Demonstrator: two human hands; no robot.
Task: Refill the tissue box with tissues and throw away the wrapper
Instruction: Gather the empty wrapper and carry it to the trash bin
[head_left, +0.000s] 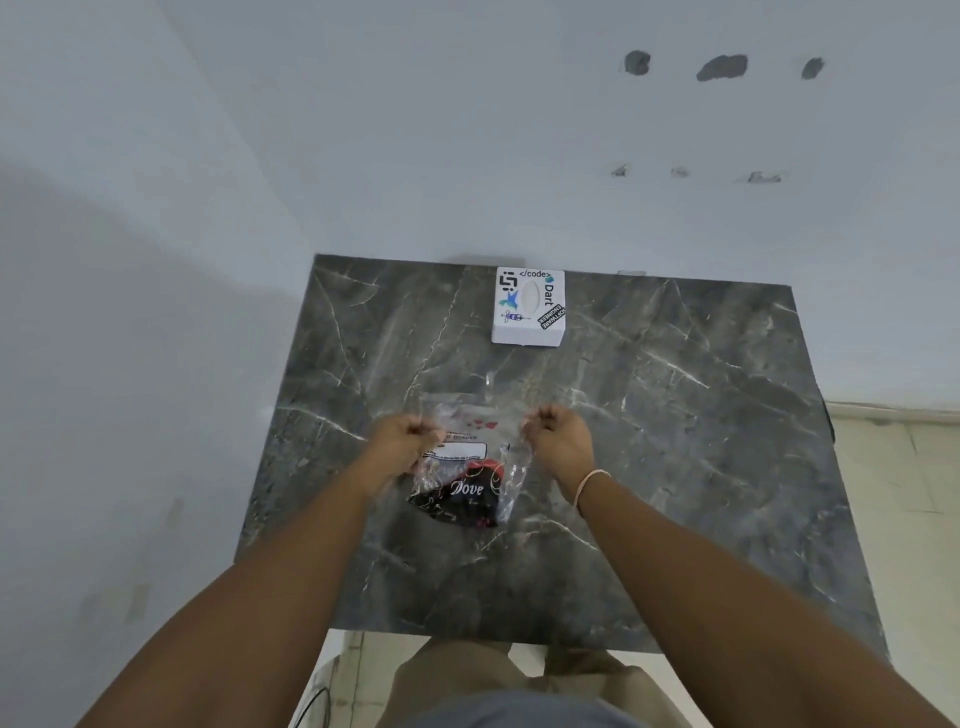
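A white tissue box (528, 306) with stickers and an oval slot on top stands at the far edge of the dark marble table (675, 441). Nearer to me, a clear plastic wrapper (470, 467) printed with "Dove" on a dark red and black patch is held above the table's middle. My left hand (402, 441) pinches its upper left edge and my right hand (561, 436) pinches its upper right edge. The wrapper looks see-through and flat; I cannot tell whether tissues are inside it.
The table stands in a corner, with white walls on the left and behind it. Pale tiled floor (904, 493) shows to the right and below the near edge. My legs stand close to the table's front edge.
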